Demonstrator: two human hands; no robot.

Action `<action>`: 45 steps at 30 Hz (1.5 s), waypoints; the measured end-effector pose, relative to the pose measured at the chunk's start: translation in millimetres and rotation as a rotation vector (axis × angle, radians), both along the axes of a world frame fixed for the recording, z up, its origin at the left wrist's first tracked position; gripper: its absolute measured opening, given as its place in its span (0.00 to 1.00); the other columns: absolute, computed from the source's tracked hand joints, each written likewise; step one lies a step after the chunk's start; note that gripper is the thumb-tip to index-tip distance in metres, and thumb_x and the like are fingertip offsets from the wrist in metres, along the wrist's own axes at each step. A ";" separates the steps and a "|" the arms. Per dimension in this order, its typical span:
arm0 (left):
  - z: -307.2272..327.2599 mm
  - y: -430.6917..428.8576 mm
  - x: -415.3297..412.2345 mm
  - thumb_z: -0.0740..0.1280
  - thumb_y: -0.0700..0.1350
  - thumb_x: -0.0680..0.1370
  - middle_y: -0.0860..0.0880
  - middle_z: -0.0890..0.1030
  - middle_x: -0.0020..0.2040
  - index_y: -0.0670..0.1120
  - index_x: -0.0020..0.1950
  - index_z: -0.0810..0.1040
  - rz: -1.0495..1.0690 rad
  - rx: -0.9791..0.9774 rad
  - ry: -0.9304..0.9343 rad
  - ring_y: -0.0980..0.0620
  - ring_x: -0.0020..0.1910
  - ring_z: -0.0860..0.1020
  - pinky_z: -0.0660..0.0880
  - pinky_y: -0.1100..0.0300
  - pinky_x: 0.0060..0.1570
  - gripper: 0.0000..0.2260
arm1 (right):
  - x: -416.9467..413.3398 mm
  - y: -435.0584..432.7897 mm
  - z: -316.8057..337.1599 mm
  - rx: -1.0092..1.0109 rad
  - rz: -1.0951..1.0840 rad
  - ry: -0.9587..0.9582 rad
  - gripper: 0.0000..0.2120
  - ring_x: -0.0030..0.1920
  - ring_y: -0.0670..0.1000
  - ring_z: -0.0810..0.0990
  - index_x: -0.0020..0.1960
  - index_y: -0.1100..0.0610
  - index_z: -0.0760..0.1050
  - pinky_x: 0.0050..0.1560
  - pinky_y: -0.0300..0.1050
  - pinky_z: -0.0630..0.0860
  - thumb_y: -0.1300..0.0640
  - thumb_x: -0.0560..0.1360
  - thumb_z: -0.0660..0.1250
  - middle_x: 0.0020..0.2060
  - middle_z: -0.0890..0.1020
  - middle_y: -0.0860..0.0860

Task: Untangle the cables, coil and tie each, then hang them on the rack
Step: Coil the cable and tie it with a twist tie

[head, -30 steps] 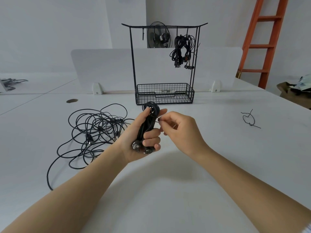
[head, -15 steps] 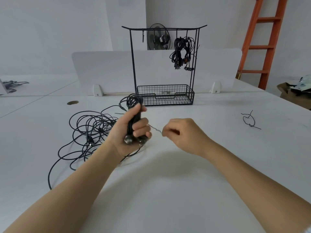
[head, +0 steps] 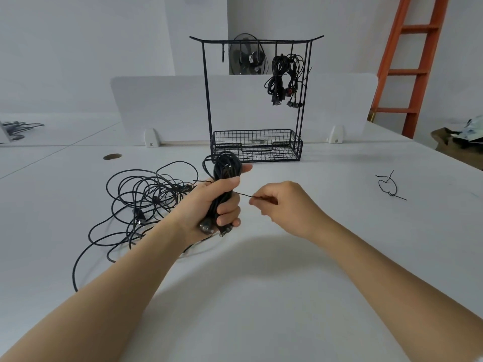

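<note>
My left hand [head: 209, 205] grips a coiled black cable [head: 224, 168] upright above the white table, its plugs sticking out below my fingers. A thin black wire tie [head: 243, 195] runs from the coil to my right hand [head: 285, 205], which pinches its end between thumb and forefinger. A tangle of loose black cables [head: 138, 202] lies on the table to the left of my left hand. The black wire rack [head: 257, 100] stands at the back centre, with two tied cable bundles [head: 285, 79] hanging from hooks at its right.
A spare twisted tie [head: 389, 186] lies on the table [head: 287, 283] at the right. The rack has a mesh basket [head: 257, 147] at its base, with a white divider panel [head: 162, 105] behind it. An orange ladder [head: 413, 61] leans at the far right.
My left hand swung the coil left, then back toward the centre. My right hand drew away from the coil, pulling the tie out taut to the right.
</note>
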State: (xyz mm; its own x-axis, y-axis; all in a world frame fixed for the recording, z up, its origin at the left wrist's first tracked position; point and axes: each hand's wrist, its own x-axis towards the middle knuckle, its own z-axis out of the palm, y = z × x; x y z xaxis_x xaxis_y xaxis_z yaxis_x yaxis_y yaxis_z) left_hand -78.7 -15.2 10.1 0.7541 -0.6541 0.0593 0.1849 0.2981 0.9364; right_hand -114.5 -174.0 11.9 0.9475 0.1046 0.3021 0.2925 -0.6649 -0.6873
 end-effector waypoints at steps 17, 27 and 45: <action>0.8 -10.4 -5.3 0.61 0.40 0.78 0.47 0.65 0.21 0.46 0.23 0.75 0.198 0.309 -0.143 0.51 0.18 0.63 0.71 0.58 0.29 0.22 | -11.7 9.1 7.7 -0.366 0.021 -0.052 0.13 0.39 0.53 0.69 0.49 0.59 0.77 0.40 0.45 0.65 0.53 0.80 0.57 0.29 0.66 0.45; -1.9 -16.9 -2.8 0.61 0.39 0.77 0.48 0.68 0.21 0.38 0.35 0.72 0.369 0.449 -0.145 0.51 0.19 0.65 0.71 0.60 0.28 0.11 | -20.1 18.3 12.7 -0.694 -0.079 -0.038 0.16 0.39 0.56 0.68 0.36 0.56 0.62 0.39 0.44 0.61 0.53 0.81 0.50 0.36 0.69 0.51; -11.0 -22.7 0.3 0.59 0.38 0.74 0.50 0.71 0.23 0.45 0.31 0.67 0.551 0.857 -0.600 0.59 0.16 0.68 0.66 0.67 0.22 0.12 | -20.1 19.1 14.5 -0.167 -0.095 -0.119 0.13 0.38 0.61 0.77 0.38 0.64 0.75 0.40 0.50 0.74 0.55 0.75 0.63 0.35 0.81 0.59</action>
State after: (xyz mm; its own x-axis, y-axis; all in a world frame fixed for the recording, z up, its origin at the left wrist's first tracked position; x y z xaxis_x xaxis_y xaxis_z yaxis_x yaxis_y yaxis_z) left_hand -78.4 -37.8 -1.0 0.9480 -0.2477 0.1999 -0.3093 -0.5680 0.7627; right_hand -134.5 -154.8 26.4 0.9142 0.0742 0.3983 0.2954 -0.7949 -0.5299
